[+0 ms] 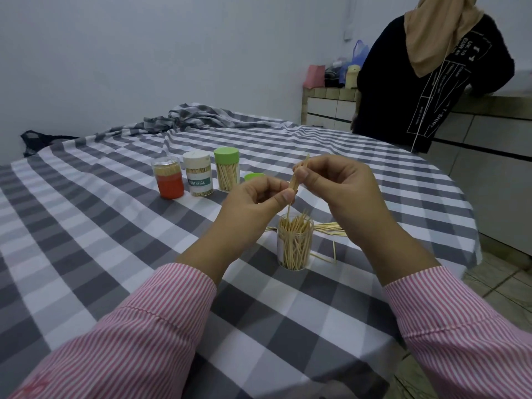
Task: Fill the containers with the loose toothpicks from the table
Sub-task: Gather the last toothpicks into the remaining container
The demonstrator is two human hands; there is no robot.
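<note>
A small bundle of toothpicks [294, 184] stands nearly upright above an open clear container [295, 244] that is partly full of toothpicks. My left hand [253, 201] pinches the bundle's lower part and my right hand [336, 185] pinches its top. Loose toothpicks [329, 228] lie on the checked cloth to the right of and behind the container. Farther back stand three closed containers: an orange one [169, 177], a white-lidded one [198, 174] labelled toothpick, and a green-lidded one [227, 169].
A loose green lid [254, 177] lies behind my left hand. The grey-and-white checked cloth [115, 226] covers the table and bunches up at the far edge. A person in a black top [426, 90] leans on a tiled counter at the right.
</note>
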